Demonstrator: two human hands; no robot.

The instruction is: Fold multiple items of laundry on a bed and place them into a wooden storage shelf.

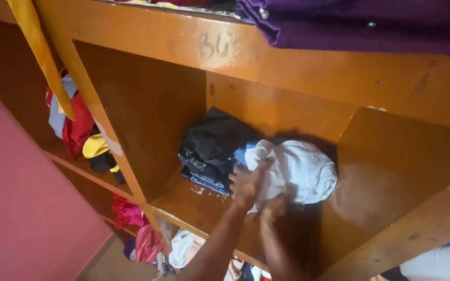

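Note:
Both my hands reach into an orange wooden shelf compartment [147,104]. My left hand [245,183] grips the near edge of a folded white cloth [300,169] that lies on the shelf board. My right hand [276,204] presses on the cloth's lower edge, its fingers partly tucked under the fabric. Just left of the white cloth sits a stack of folded dark clothes [210,148], black on top with blue denim beneath, touching the cloth. A bit of light blue fabric [240,154] shows between them.
A purple garment [360,23] lies on the shelf top above. A yellow strap [40,49] hangs at upper left. Red, yellow and grey clothes [76,127] fill the left compartments; pink and white clothes [152,242] sit on the shelf below. A pink wall [16,208] stands at left.

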